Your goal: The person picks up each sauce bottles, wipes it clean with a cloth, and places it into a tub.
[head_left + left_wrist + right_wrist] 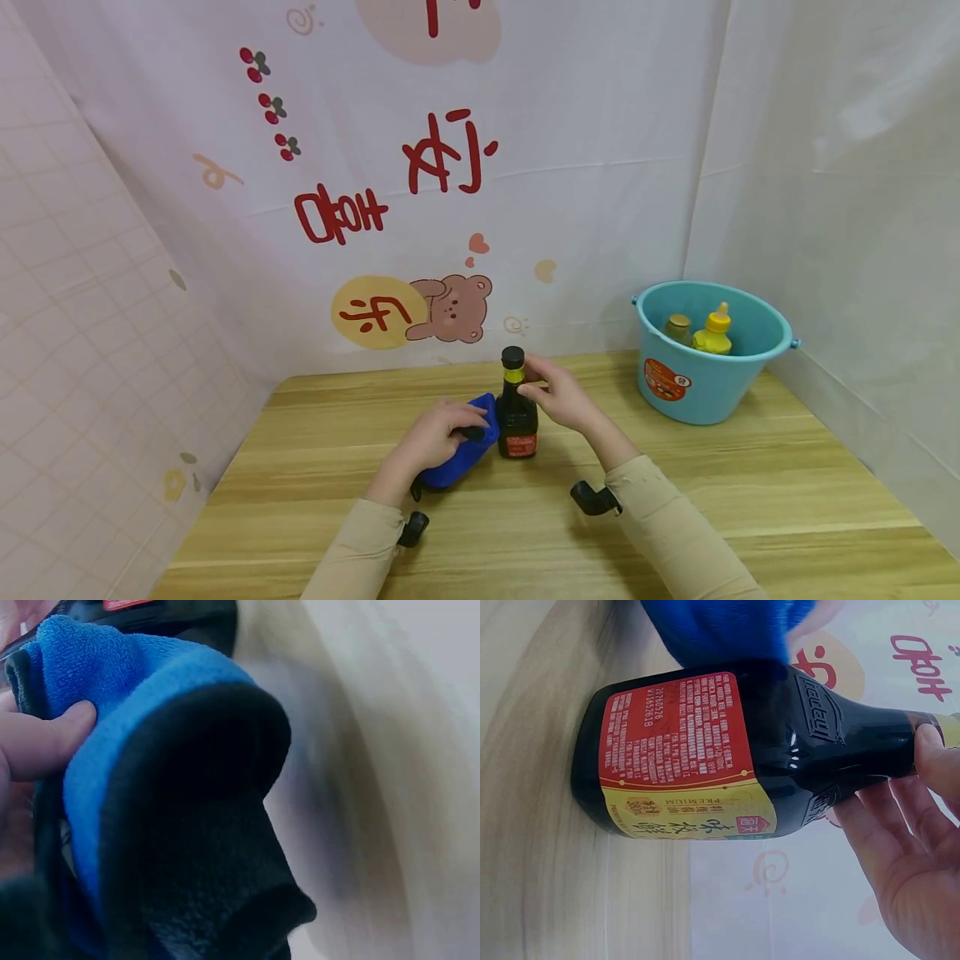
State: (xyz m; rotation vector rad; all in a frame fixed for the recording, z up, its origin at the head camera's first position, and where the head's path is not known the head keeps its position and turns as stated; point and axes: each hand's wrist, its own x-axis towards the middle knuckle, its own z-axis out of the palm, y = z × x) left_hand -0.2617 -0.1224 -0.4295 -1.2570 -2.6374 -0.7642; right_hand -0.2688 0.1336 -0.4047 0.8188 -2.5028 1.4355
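Note:
A dark soy sauce bottle [517, 417] with a black cap and a red and yellow label stands upright on the table. My right hand [558, 396] grips it by the neck; in the right wrist view thumb and fingers curl round the neck of the bottle [682, 757]. A blue cloth [468, 450] with a black edge is held in my left hand [438, 433], its upper part against the bottle's left side. In the left wrist view the thumb pinches the cloth [150, 667], which hangs in a fold with its dark underside showing.
A light blue bucket [697, 375] stands at the table's back right, holding a yellow squeeze bottle [714, 333] and a jar with a gold-coloured lid [678, 325]. A printed white curtain [585, 208] hangs behind the wooden table [315, 467].

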